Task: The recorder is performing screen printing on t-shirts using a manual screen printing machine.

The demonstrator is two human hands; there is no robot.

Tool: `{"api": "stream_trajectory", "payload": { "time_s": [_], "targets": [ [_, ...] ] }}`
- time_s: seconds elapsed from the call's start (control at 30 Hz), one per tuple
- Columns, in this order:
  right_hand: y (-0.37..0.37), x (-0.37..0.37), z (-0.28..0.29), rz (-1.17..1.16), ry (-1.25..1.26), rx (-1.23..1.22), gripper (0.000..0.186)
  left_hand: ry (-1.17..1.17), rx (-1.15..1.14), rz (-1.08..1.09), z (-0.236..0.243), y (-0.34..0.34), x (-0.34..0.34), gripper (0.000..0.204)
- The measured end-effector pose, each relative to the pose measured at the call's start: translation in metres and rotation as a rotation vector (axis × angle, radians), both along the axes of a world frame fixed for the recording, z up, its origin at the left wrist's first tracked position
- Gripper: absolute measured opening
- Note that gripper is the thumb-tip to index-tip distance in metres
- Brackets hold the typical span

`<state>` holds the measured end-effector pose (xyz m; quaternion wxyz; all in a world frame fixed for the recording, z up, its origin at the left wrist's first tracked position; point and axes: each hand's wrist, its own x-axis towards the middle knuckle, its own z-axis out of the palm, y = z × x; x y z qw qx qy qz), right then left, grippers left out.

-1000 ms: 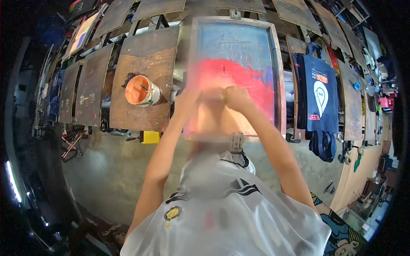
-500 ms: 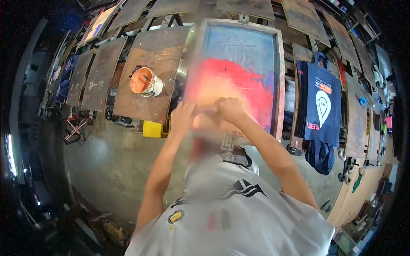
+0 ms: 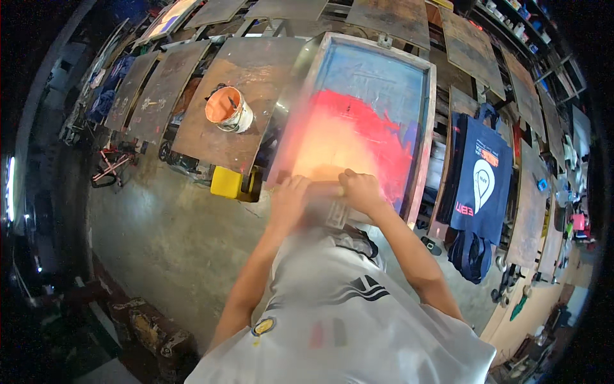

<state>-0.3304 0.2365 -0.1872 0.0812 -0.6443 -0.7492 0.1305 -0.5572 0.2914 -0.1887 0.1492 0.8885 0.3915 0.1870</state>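
Note:
A wooden-framed printing screen (image 3: 430, 115) lies in front of me, its mesh blue at the far end. Red ink (image 3: 384, 144) covers the middle, and a pale orange patch (image 3: 329, 137) runs down to my hands. At the near end of the screen, my left hand (image 3: 289, 200) and my right hand (image 3: 360, 192) grip a squeegee (image 3: 325, 189) laid crosswise, one at each end. Fingers of both hands are curled over it. A blurred smear over the middle of the view hides its lower edge and part of the left hand.
Left of the screen, a white bucket (image 3: 240, 119) with orange inside stands on a brown board (image 3: 220, 148). A yellow container (image 3: 228, 184) sits below that board's near edge. To the right, a dark blue tote bag (image 3: 469, 192) lies on another board. More boards line the far side.
Both hands have drawn the squeegee toward my body, down to the screen's near end. More of the orange patch shows beyond it. The whole view has tilted slightly.

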Motion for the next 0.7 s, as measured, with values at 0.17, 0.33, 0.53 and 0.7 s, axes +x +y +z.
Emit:
{"api": "stream_trajectory", "payload": {
  "time_s": [0.17, 0.33, 0.53, 0.7],
  "targets": [
    [-0.022, -0.007, -0.001, -0.055, -0.010, -0.047, 0.031, 0.049, -0.059, -0.092, 0.008, -0.002, -0.002, 0.039],
    [-0.008, -0.023, 0.010, -0.066, -0.019, -0.072, 0.028, 0.120, 0.072, 0.017, -0.028, -0.005, -0.013, 0.041],
    [0.051, -0.027, -0.018, -0.065, -0.077, 0.141, 0.022, 0.080, 0.190, 0.034, -0.031, 0.061, -0.009, 0.039],
    [0.085, -0.003, -0.018, -0.126, -0.032, 0.005, 0.020, 0.084, 0.148, -0.036, -0.019, 0.097, 0.006, 0.035]
  ]
}}
